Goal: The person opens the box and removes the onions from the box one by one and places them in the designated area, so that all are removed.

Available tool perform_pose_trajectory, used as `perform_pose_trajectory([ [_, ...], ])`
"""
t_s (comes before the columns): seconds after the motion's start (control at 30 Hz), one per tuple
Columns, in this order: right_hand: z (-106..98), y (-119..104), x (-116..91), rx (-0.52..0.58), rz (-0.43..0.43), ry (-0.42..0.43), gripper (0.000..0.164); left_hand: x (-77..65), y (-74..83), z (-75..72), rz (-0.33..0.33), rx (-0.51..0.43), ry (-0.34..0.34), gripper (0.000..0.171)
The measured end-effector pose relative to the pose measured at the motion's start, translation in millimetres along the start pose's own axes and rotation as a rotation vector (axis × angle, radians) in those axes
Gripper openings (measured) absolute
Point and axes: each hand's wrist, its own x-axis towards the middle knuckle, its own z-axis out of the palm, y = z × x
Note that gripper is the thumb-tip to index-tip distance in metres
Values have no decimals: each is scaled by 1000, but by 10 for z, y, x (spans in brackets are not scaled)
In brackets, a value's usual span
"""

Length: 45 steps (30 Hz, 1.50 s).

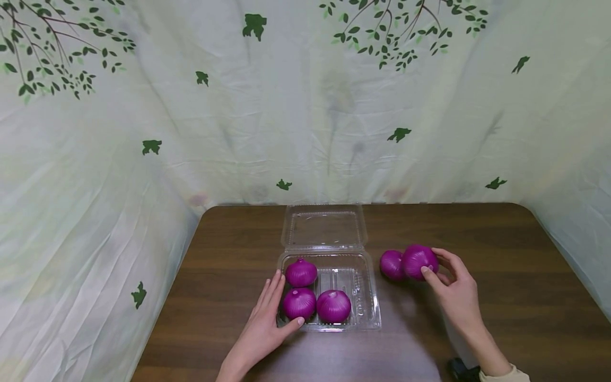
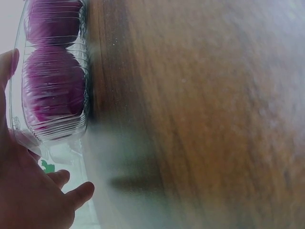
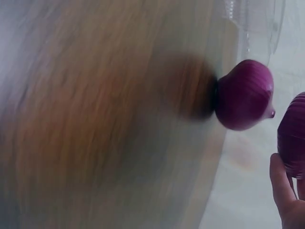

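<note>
A clear plastic clamshell box [image 1: 375,297] lies with its lid folded back. Three purple onions sit in its tray: one at the back left [image 1: 301,273], one at the front left [image 1: 299,303], one at the front middle [image 1: 333,306]. My left hand [image 1: 261,324] rests along the tray's left side, fingers straight and thumb over the front rim. To the right of the box, my right hand [image 1: 455,292] pinches a purple onion [image 1: 420,262] between thumb and fingers. In the right wrist view this onion [image 3: 294,138] is raised off the table. Another onion [image 3: 245,95] stands on the table beside it.
The box's transparent lid [image 1: 324,229] lies toward the back edge of the brown wooden table [image 1: 515,265]. A pale curtain with green leaves [image 1: 334,132] hangs right behind the table. A dark object [image 1: 462,369] shows by the right wrist.
</note>
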Motion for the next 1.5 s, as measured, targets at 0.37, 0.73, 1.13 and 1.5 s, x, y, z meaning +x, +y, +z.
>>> perform_pose_trajectory([
  [0.37, -141, 114, 16, -94, -30, -23, 48, 2, 24, -2, -41, -33, -24, 100],
  [0.73, -212, 323, 90, -237, 27, -25, 48, 7, 32, -5, -45, -52, -31, 99],
  [1.13, -218, 385, 196, -316, 107, -76, 55, 11, 28, -4, -55, -50, -38, 100],
  [1.5, -204, 356, 274, -319, 186, -128, 58, 18, 36, -7, -53, -46, -35, 100],
])
